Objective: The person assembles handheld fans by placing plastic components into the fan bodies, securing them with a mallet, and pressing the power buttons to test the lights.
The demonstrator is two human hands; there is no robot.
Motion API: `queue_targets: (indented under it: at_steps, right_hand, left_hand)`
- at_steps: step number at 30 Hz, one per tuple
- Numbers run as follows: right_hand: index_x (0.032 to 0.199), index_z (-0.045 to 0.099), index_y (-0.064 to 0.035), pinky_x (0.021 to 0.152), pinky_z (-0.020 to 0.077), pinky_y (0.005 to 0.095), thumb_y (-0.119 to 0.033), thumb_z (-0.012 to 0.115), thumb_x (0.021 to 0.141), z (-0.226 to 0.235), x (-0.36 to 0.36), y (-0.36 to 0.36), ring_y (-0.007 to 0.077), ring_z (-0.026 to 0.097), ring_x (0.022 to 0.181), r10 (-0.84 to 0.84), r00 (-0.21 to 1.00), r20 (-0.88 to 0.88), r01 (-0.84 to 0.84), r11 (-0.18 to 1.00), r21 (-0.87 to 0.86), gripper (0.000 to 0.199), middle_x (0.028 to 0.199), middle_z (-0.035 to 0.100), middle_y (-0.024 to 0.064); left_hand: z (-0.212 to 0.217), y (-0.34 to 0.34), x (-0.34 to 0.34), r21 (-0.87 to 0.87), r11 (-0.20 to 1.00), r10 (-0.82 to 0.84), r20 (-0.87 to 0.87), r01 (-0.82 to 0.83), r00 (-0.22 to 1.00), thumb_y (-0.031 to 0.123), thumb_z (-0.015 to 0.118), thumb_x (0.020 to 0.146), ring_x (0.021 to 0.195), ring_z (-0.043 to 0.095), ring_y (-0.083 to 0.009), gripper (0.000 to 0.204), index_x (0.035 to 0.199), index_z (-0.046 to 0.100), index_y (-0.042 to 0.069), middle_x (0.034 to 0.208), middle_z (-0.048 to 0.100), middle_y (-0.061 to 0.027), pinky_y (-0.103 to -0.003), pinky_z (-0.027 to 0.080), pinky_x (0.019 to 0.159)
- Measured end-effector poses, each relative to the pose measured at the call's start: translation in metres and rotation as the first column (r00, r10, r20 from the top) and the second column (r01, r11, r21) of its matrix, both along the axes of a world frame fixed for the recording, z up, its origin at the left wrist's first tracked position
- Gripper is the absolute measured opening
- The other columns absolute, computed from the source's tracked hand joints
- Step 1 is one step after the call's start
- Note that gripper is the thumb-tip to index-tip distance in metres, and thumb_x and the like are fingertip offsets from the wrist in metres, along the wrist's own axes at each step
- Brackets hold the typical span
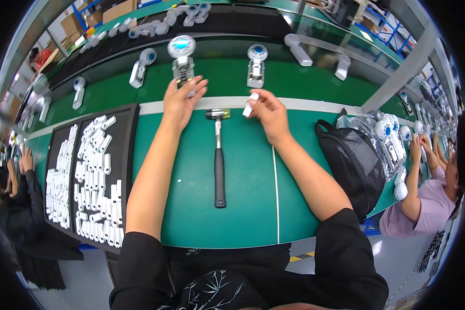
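My left hand (180,105) is wrapped round the lower handle of a white handheld fan (182,47). The fan stands head up, with a bright blue centre, and its handle lies open with inner parts showing. Between the thumb and fingers of my right hand (272,118) is a small, narrow white plastic cover (250,105), apart from the fan. A hammer (219,173) with a black grip and a yellowish-tipped head lies on the green table (191,217) between my forearms. Another fan (256,64) with an open handle is just beyond my right hand.
On the left, a black tray (133,129) holds many white plastic covers (95,181). A black mesh bag (349,165) and bagged fans (390,137) sit at the right. More fans (297,50) lie on the far green surface. A co-worker (423,201) is at the right.
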State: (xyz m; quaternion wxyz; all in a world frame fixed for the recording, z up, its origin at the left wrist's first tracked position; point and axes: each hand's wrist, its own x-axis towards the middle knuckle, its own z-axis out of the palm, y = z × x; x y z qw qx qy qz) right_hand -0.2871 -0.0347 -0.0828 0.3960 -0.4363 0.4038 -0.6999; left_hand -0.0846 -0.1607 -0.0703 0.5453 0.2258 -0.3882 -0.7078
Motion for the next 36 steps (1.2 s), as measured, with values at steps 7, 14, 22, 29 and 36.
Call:
queue_targets:
  at_steps: [7,14,22,29,36]
  right_hand:
    - [0.111,0.056,-0.0017,0.070,0.0530,0.0279,-0.003,0.061,0.091,0.032,0.010,0.006,0.0151,0.062,0.080,-0.068,0.988,0.137,0.077,0.995,-0.062,0.020,0.095,0.061,0.0073]
    - [0.107,0.055,0.0002,0.067,0.0545,0.0273,-0.003,0.068,0.087,0.053,0.022,0.015,0.0131,0.063,0.076,-0.193,0.972,-0.134,0.165,0.968,-0.191,0.024,0.087,0.062,0.0075]
    - [0.104,0.055,0.0002,0.063,0.0538,0.0250,0.000,0.069,0.086,0.054,0.034,0.019,0.0112,0.062,0.074,-0.208,0.953,-0.222,0.166,0.967,-0.193,0.023,0.084,0.062,0.0066]
    - [0.104,0.061,-0.0009,0.061,0.0495,0.0219,-0.003,0.074,0.082,0.057,0.031,0.024,0.0086,0.059,0.071,-0.371,0.784,-0.497,0.284,0.927,-0.244,0.025,0.082,0.060,0.0044]
    - [0.102,0.062,-0.0005,0.062,0.0472,0.0253,-0.016,0.063,0.093,0.067,0.040,0.024,0.0117,0.056,0.069,-0.605,0.533,-0.592,0.267,0.784,-0.561,0.019,0.076,0.057,0.0023]
  left_hand:
    - [0.011,0.043,-0.020,-0.075,0.980,-0.182,0.064,0.186,0.981,0.000,0.065,0.085,0.103,0.063,-0.0262,0.047,0.126,0.041,0.001,0.115,0.059,-0.0139,-0.036,0.057,0.088]
    - [0.010,0.068,-0.040,-0.184,0.937,-0.269,0.162,0.297,0.949,-0.003,0.070,0.079,0.103,0.062,-0.0215,0.060,0.130,0.038,0.002,0.115,0.057,-0.0109,-0.035,0.058,0.085]
    - [0.012,0.079,-0.050,-0.412,0.885,-0.129,0.225,0.214,0.966,-0.002,0.073,0.077,0.107,0.058,-0.0187,0.071,0.137,0.034,0.001,0.121,0.053,-0.0109,-0.032,0.052,0.090]
    - [0.019,0.093,-0.051,-0.509,0.843,-0.031,0.276,0.173,0.961,0.003,0.071,0.080,0.104,0.058,-0.0169,0.066,0.136,0.035,0.001,0.119,0.055,-0.0106,-0.033,0.051,0.090]
    - [0.049,0.097,-0.035,-0.250,0.914,-0.303,0.107,0.320,0.947,0.004,0.066,0.080,0.097,0.064,-0.0228,0.056,0.129,0.039,0.000,0.113,0.058,-0.0152,-0.039,0.055,0.087]
